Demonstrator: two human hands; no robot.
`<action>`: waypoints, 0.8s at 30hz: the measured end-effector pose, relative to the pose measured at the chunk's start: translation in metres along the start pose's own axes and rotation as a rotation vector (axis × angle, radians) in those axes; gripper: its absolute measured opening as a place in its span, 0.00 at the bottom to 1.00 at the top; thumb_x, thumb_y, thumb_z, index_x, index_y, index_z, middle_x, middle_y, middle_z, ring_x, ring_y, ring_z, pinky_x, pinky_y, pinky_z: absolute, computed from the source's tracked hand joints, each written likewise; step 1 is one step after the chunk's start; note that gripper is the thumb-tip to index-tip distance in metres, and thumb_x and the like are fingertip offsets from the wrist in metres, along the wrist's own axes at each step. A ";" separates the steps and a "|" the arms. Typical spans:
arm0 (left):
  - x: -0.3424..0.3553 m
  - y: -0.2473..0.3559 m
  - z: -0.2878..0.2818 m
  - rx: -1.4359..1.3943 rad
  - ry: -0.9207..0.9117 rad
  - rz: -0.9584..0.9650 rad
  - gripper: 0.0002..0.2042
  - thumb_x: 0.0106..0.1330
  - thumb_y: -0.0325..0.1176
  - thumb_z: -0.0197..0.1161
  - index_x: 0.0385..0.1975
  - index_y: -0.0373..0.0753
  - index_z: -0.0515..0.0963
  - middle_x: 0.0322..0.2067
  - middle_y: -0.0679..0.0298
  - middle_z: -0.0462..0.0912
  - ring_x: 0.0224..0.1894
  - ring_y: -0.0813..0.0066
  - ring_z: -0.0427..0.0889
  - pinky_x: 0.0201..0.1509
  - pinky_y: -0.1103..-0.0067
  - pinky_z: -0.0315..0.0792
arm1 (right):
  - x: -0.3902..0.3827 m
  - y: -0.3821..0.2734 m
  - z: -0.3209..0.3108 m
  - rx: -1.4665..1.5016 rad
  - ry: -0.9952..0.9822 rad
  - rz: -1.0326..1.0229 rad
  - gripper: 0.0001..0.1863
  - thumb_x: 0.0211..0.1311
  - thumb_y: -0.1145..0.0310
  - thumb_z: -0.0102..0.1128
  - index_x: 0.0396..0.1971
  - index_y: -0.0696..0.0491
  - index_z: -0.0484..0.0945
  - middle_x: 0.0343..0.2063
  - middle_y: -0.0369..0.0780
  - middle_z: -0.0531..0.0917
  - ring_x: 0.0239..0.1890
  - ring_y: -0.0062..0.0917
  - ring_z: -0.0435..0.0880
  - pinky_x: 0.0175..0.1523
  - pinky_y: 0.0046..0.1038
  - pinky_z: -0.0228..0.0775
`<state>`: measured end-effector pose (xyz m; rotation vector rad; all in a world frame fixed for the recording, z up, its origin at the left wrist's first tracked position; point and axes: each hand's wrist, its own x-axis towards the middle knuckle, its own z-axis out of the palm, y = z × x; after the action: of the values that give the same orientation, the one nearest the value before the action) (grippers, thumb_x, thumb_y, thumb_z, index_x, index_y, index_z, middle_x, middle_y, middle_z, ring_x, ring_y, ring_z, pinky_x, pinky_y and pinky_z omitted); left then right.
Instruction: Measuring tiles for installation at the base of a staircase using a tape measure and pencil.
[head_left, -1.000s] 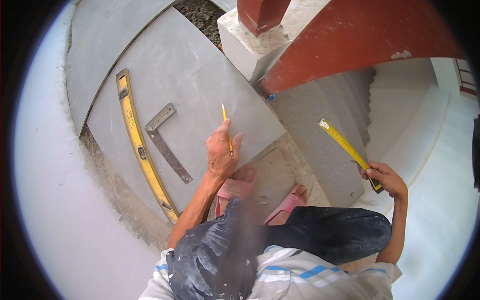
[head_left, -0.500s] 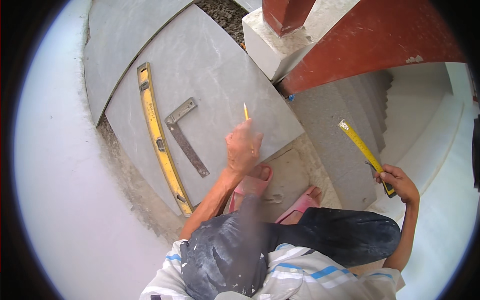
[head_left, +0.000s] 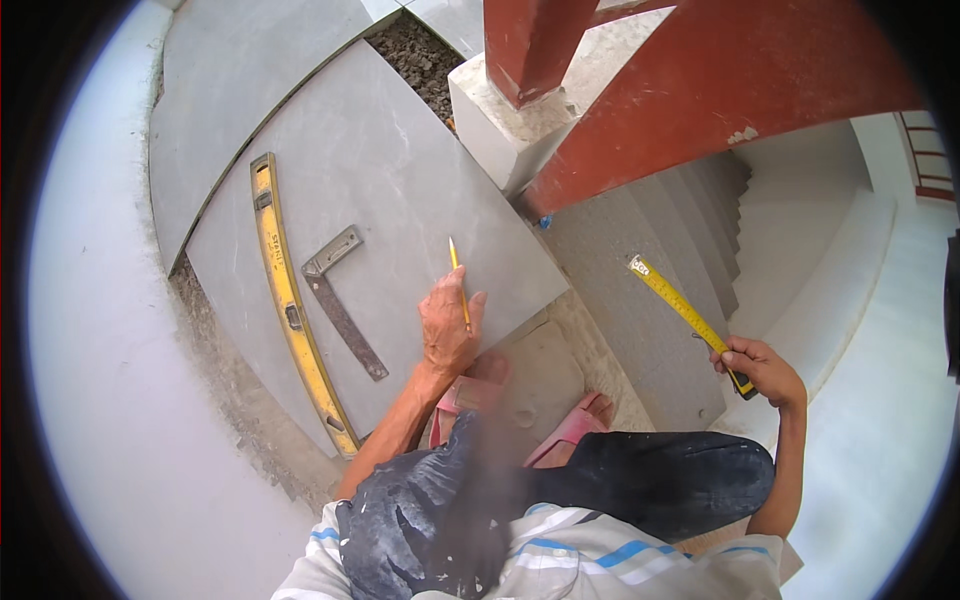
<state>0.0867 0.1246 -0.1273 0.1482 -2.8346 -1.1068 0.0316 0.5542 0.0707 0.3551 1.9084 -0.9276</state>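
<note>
Head view: my left hand [head_left: 450, 328] grips a pencil [head_left: 455, 257] over the grey tile [head_left: 400, 150] by its near edge; my right hand [head_left: 768, 372] grips a tape measure [head_left: 682, 305], blade partly out, past the tile's right corner. Part-way, I judge: tile down, rubble [head_left: 415, 65] bare beside its far corner, no pencil line discernible, square [head_left: 324, 293] and level [head_left: 289, 298] lying toward the left edge. Dark lettering marks the level, graduations the tape measure.

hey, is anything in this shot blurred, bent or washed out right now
Head view: the straight level bows under the fisheye; head view, lower middle: a soft brownish smear blurs part of the trousers; head view, left: the pale wall is bright, with little detail; head view, middle and right: the pencil and tape measure look fairly clear.
</note>
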 end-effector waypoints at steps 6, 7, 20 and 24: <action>-0.002 -0.006 0.001 -0.010 0.053 0.026 0.26 0.64 0.33 0.66 0.60 0.30 0.69 0.52 0.48 0.78 0.57 0.53 0.76 0.59 0.63 0.65 | -0.002 0.005 -0.002 0.000 -0.016 -0.008 0.15 0.71 0.59 0.53 0.38 0.56 0.82 0.29 0.32 0.79 0.38 0.18 0.75 0.46 0.23 0.66; -0.001 -0.004 -0.001 -0.007 0.051 0.021 0.26 0.64 0.33 0.66 0.60 0.30 0.69 0.52 0.48 0.78 0.57 0.53 0.76 0.59 0.63 0.65 | -0.001 0.007 -0.002 -0.020 -0.026 -0.025 0.15 0.71 0.60 0.53 0.38 0.56 0.82 0.30 0.32 0.79 0.38 0.19 0.75 0.47 0.23 0.66; -0.017 0.016 0.005 -0.067 -0.030 0.114 0.17 0.69 0.34 0.60 0.55 0.34 0.73 0.46 0.50 0.79 0.49 0.54 0.78 0.53 0.67 0.67 | -0.003 0.002 -0.001 0.028 -0.010 0.001 0.14 0.71 0.63 0.54 0.41 0.57 0.82 0.32 0.34 0.81 0.40 0.20 0.76 0.51 0.25 0.67; -0.007 0.011 0.004 -0.037 0.050 0.020 0.15 0.71 0.33 0.59 0.53 0.34 0.74 0.45 0.52 0.79 0.45 0.57 0.80 0.50 0.66 0.68 | -0.011 -0.003 -0.001 -0.009 0.013 0.000 0.13 0.71 0.64 0.53 0.41 0.57 0.83 0.31 0.34 0.81 0.40 0.19 0.76 0.50 0.25 0.68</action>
<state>0.0926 0.1362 -0.1229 0.1425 -2.7641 -1.1350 0.0341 0.5543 0.0815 0.3563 1.9234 -0.9188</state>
